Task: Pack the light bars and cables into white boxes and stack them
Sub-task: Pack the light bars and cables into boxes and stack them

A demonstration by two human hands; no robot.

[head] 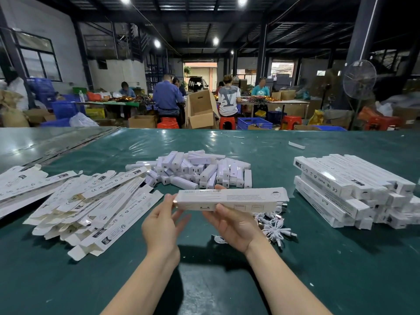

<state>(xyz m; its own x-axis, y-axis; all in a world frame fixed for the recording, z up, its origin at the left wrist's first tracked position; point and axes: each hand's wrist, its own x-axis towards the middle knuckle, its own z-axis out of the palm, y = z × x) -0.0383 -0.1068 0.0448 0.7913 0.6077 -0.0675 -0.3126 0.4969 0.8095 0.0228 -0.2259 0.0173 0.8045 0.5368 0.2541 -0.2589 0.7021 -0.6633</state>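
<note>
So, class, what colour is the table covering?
The table covering is glossy dark green, seen best in the head view.

The worktop [227,280] is showing a dark green covering, glossy and throwing back pale glints. The long white box [231,198] at its middle is carrying grey lettering and small grey outlined panels. The flat box blanks [91,205] on the left are lying white with black print and logos, their inner faces showing cream. The light bars [193,171] are looking white with a faint lilac cast. The cables [272,226] are showing white, with silvery plugs. The stack of packed boxes [352,192] is showing white with black marks. Farther back, stools [168,122] are glowing red, crates [254,123] are showing blue, and an open carton [200,110] is standing plain brown.
</note>
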